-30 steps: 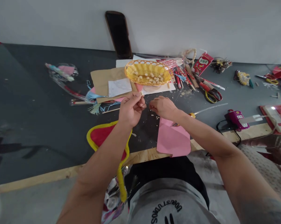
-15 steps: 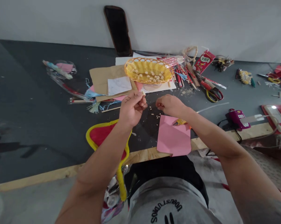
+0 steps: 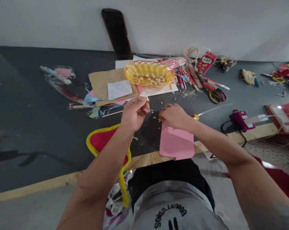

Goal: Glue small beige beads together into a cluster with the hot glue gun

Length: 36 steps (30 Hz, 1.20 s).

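My left hand (image 3: 135,112) is closed in a pinch, thumb against forefinger, on a small cream-coloured piece (image 3: 147,98) just in front of the basket. To its right, my right hand (image 3: 173,115) is lowered to the tabletop with its fingers curled together, and whatever lies under the fingertips is hidden. Several tiny pale bits (image 3: 154,117) are scattered between the hands. A yellow woven basket (image 3: 132,81) beyond them holds several small cream clusters (image 3: 156,77). Pink paper (image 3: 176,143) lies below my right wrist. A yellow glue gun (image 3: 195,117) is mostly covered by that forearm.
A red shape with yellow fuzzy edging (image 3: 103,139) lies by my left forearm. Brown paper (image 3: 98,83) and a white sheet (image 3: 120,89) are left of the basket. Scissors (image 3: 216,96), a red drink carton (image 3: 206,62) and a purple device (image 3: 242,119) stand rightward. A phone (image 3: 117,33) leans on the wall.
My right hand has moved down and nearer, its fingertips now at the tabletop bits, and it covers more of the glue gun. My left hand keeps its pinch. The view has shifted slightly.
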Tool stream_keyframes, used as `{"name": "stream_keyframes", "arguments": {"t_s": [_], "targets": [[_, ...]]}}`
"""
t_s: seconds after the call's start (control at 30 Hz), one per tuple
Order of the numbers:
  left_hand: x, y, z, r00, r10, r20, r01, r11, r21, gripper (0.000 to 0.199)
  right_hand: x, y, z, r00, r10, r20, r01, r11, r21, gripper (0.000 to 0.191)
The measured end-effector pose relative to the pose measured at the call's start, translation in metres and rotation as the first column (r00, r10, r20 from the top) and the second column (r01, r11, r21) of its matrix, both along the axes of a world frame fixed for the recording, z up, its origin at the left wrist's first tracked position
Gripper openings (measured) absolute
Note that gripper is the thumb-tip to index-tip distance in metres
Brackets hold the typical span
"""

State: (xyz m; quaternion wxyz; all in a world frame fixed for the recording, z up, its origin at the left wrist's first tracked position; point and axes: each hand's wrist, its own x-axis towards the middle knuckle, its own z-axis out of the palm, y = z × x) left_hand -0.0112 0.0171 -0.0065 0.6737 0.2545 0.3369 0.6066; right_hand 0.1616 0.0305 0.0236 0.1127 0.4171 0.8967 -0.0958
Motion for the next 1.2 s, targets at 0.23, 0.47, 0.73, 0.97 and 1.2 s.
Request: {"name": "stream_keyframes", "arguments": {"t_s": [0.23,0.47,0.73,0.97,1.2], "targets": [[0.005,-0.008,0.000,0.954,-0.264,-0.140,0.259,0.964,-0.056,0.033,0.049,-0.014,0.002,0.638,-0.148,-0.756,0.354,0.928,0.117,0.009],[0.014,-0.021,0.002,0.882,-0.431,-0.192,0.435,0.900,-0.023,0.034,0.034,-0.063,-0.008,0.543,0.006,-0.839,0.370,0.896,0.246,0.012],[0.013,-0.021,-0.003,0.856,-0.463,-0.230,0.466,0.883,-0.043,0.033,0.027,-0.069,-0.017,0.565,0.066,-0.823,0.421,0.834,0.357,0.012],[0.015,-0.022,-0.001,0.845,-0.472,-0.252,0.479,0.877,-0.035,0.034,0.026,-0.069,-0.021,0.590,0.090,-0.802,0.429,0.807,0.406,0.012],[0.015,-0.022,-0.001,0.852,-0.466,-0.241,0.467,0.882,-0.055,0.034,0.028,-0.074,-0.021,0.457,0.054,-0.888,0.449,0.848,0.283,0.006]]}}
